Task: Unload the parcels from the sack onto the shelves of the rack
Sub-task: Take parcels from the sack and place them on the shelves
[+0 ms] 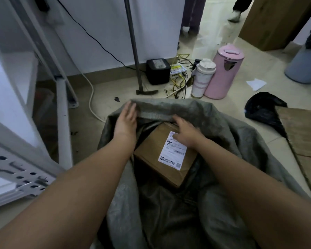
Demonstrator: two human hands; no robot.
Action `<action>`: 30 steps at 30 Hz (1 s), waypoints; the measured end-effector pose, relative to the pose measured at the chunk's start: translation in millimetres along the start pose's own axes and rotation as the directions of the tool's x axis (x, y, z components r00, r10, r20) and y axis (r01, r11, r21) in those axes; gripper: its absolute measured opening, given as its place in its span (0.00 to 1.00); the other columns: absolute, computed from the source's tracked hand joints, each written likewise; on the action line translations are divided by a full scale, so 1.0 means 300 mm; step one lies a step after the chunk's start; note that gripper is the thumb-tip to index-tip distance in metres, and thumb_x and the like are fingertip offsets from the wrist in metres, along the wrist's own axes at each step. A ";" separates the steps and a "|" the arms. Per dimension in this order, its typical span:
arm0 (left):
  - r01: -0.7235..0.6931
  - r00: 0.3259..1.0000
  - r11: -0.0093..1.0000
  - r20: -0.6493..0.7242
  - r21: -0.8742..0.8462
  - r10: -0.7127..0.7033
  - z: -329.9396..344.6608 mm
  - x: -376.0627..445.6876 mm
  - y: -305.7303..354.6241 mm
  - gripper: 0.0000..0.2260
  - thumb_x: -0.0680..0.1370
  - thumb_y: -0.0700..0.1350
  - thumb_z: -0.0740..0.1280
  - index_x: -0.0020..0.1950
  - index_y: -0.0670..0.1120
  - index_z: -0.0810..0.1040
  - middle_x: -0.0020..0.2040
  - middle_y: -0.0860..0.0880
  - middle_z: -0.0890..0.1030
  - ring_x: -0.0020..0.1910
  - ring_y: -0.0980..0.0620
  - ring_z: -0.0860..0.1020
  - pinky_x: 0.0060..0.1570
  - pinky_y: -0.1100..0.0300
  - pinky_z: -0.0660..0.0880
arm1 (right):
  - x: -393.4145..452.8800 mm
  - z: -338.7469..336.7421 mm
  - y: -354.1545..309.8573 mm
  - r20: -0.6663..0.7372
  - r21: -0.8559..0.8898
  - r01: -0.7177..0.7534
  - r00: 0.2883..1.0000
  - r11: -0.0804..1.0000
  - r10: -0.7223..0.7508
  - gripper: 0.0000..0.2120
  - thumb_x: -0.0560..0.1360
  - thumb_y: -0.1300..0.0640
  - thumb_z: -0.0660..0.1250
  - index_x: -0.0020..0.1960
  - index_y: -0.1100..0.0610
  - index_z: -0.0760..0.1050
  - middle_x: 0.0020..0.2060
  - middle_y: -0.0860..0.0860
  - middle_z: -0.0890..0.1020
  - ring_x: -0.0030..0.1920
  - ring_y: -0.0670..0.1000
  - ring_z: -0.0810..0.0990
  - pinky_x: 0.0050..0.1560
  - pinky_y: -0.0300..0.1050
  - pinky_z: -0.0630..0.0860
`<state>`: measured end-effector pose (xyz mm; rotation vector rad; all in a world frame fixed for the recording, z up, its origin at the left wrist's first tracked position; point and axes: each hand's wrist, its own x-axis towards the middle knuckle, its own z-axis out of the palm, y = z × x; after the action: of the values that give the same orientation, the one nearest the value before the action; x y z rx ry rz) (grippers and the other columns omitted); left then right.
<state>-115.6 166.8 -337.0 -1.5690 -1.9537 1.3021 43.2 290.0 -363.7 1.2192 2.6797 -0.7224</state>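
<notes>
A grey woven sack (228, 133) lies open on the floor in front of me. Inside it sits a brown cardboard parcel (151, 150) with a white shipping label (172, 153) on top. My left hand (126, 119) holds the far rim of the sack, fingers curled over the edge and pulling it back. My right hand (185, 132) rests on the far top edge of the parcel, fingers spread and curling over that edge under the sack's rim. The white metal rack (13, 108) stands at the left, its perforated upright close to my left arm.
A pink jug (224, 71) and a white flask (202, 78) stand beyond the sack, next to a black box (157, 71) and tangled cables. A black bag (264, 108) and flat cardboard (305, 133) lie at the right. A person's legs (238, 8) stand at the far doorway.
</notes>
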 end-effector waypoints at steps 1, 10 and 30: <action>0.019 1.000 1.000 0.024 -0.004 -0.019 -0.002 0.017 -0.008 0.31 0.80 0.63 0.46 0.79 0.48 0.48 0.79 0.44 0.44 0.76 0.39 0.37 0.67 0.35 0.31 | 0.008 -0.003 0.013 -0.001 -0.062 -0.006 1.000 0.998 0.006 0.33 0.79 0.50 0.61 0.79 0.47 0.48 0.79 0.45 0.49 0.77 0.53 0.51 0.73 0.63 0.50; -0.148 0.873 0.810 -0.459 -0.568 -0.163 0.006 -0.002 0.131 0.21 0.73 0.52 0.55 0.58 0.45 0.79 0.66 0.41 0.73 0.66 0.43 0.71 0.68 0.42 0.58 | 0.013 0.003 0.170 -0.088 -0.397 0.021 0.994 0.917 -0.061 0.23 0.81 0.41 0.53 0.72 0.50 0.68 0.72 0.51 0.66 0.72 0.53 0.62 0.73 0.58 0.52; 0.396 0.859 -0.592 0.511 -0.702 -0.031 0.046 -0.133 0.247 0.36 0.75 0.54 0.66 0.77 0.45 0.54 0.74 0.41 0.64 0.70 0.40 0.67 0.69 0.50 0.64 | -0.109 0.005 0.181 -0.010 0.756 -0.321 0.866 0.571 0.500 0.36 0.77 0.40 0.62 0.76 0.59 0.57 0.72 0.55 0.68 0.70 0.58 0.67 0.70 0.48 0.63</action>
<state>-66.6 123.7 -392.0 -0.6747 -3.5068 -1.5296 105.0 297.5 -375.9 2.1250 2.0736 -1.7647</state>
